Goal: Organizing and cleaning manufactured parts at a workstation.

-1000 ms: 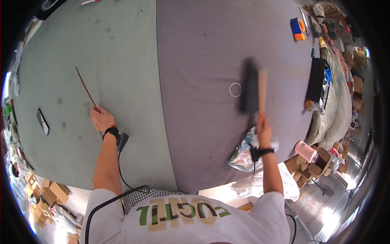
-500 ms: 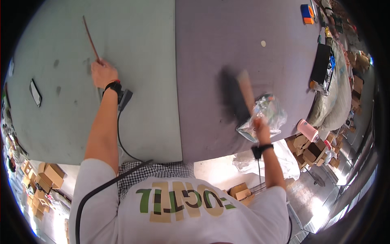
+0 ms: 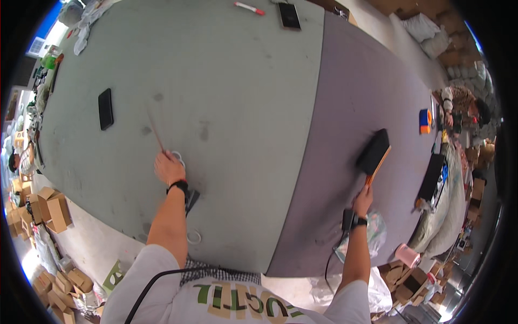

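Your right hand (image 3: 362,201) is closed around the orange handle of a broad black-bristled brush (image 3: 373,153), whose head rests on the purple-grey felt sheet (image 3: 367,81) near that sheet's right part. The brush is tilted, head up and away from you, handle toward your wrist. Your left hand (image 3: 169,167) is closed around the lower end of a thin brown wooden stick (image 3: 155,128), which slants up and to the left over the grey-green felt sheet (image 3: 232,70). A small white ring (image 3: 178,157) lies touching that hand's fingers.

The two sheets lie side by side on one long worktable, meeting in a straight seam between your arms. A flat black phone-like slab (image 3: 105,108) lies on the green sheet, well apart from the stick, to its left. At the far edge lie a second dark phone (image 3: 289,15) and a red and white marker (image 3: 249,8). A blue and orange tape dispenser (image 3: 425,121) sits at the purple sheet's right edge.

Around the table: brown cardboard boxes (image 3: 51,205) on the floor to your left, more boxes and a pink container (image 3: 407,255) to your right, and a crumpled clear plastic bag (image 3: 374,233) just beside your right forearm.
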`<state>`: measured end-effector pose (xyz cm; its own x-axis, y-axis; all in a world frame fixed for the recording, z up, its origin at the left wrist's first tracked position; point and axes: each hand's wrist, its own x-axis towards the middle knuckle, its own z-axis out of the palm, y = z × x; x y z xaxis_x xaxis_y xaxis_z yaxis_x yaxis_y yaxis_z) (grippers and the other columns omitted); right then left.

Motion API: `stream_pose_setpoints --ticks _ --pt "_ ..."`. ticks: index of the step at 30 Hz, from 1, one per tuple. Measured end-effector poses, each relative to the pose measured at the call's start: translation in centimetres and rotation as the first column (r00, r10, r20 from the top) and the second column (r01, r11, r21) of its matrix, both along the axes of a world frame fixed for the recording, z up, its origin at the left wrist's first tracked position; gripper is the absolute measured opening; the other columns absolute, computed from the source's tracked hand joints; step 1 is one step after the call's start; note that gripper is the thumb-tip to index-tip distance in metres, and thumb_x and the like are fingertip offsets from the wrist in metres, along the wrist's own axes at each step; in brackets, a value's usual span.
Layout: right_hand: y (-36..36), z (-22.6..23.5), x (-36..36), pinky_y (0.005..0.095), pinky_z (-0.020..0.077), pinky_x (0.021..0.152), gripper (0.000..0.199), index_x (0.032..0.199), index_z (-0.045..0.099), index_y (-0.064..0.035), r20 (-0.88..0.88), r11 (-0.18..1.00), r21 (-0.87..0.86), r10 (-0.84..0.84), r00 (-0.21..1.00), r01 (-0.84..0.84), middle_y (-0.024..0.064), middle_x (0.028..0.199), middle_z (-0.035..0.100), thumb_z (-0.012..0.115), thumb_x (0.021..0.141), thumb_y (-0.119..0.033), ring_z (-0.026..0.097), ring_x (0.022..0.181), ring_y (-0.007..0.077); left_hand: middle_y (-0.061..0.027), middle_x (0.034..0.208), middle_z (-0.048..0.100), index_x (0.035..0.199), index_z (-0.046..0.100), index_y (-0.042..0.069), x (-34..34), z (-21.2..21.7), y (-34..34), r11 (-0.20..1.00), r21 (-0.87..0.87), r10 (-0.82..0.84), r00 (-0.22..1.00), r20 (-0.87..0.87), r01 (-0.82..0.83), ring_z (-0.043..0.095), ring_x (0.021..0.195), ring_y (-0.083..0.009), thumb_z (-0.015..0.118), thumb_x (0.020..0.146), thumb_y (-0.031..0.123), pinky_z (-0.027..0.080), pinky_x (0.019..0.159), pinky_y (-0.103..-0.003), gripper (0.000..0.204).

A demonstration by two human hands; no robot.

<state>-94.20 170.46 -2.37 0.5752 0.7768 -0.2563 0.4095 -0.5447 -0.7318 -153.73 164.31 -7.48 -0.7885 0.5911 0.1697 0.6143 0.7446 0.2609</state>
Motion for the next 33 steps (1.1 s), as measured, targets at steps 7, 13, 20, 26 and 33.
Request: stream_pose_setpoints --ticks 7,13,20,26,33 --pt "18.5 -4.9 -22.1 0.0390 0.0425 0.078 0.033 0.105 0.052 0.0046 0.119 0.997 0.057 0.050 0.992 -0.057 0.0208 0.093 0.059 0.041 0.089 -0.022 0.056 0.087 0.0336 -0.0096 0.079 0.052 0.083 0.052 0.004 0.0 0.4 0.8 1.000 0.023 0.005 0.995 -0.102 -0.003 0.050 0.080 -0.0287 0.047 0.085 0.020 0.037 0.070 -0.040 0.017" --pt "14.4 -0.4 -46.5 0.0393 0.0410 0.085 0.037 0.119 0.046 -0.0011 0.048 0.626 0.034 0.778 0.626 -0.779 0.0197 0.109 0.056 0.038 0.091 -0.025 0.054 0.100 0.0328 -0.0093 0.077 0.052 0.084 0.053 0.005 -2.0 0.3 -0.2 0.998 -0.044 0.032 0.997 -0.075 -0.035 0.050 0.077 -0.0279 0.050 0.081 0.018 0.036 0.066 -0.039 0.014" --pt "7.7 -1.6 -42.1 0.0340 0.0382 0.086 0.038 0.118 0.046 0.0019 -0.064 0.844 0.132 0.530 0.845 -0.520 0.0164 0.106 0.053 0.042 0.091 -0.024 0.050 0.098 0.0251 -0.0098 0.081 0.053 0.087 0.056 0.006 -1.4 0.8 2.0 0.997 -0.076 0.043 0.993 0.106 -0.035 0.049 0.080 -0.0283 0.050 0.082 0.021 0.036 0.071 -0.040 0.017" --pt "0.9 -4.2 -36.8 0.0441 0.0270 0.097 0.043 0.121 0.041 0.0049 0.585 0.918 -0.038 0.341 0.736 -0.395 0.0222 0.123 0.040 0.043 0.087 -0.021 0.036 0.116 0.0356 -0.0093 0.082 0.053 0.091 0.054 0.005 -2.5 1.2 0.9 0.999 0.003 0.041 0.993 0.115 -0.042 0.049 0.079 -0.0281 0.049 0.083 0.022 0.035 0.071 -0.040 0.019" --pt "0.4 -5.9 -36.0 0.0444 0.0272 0.098 0.043 0.121 0.039 0.0012 0.771 0.983 -0.110 0.179 0.611 -0.149 0.0211 0.127 0.038 0.044 0.084 -0.021 0.034 0.120 0.0328 -0.0078 0.076 0.053 0.085 0.052 0.006 -4.1 1.8 0.9 0.992 0.066 0.078 0.923 0.376 -0.111 0.051 0.070 -0.0264 0.048 0.087 0.030 0.039 0.064 -0.039 0.025"
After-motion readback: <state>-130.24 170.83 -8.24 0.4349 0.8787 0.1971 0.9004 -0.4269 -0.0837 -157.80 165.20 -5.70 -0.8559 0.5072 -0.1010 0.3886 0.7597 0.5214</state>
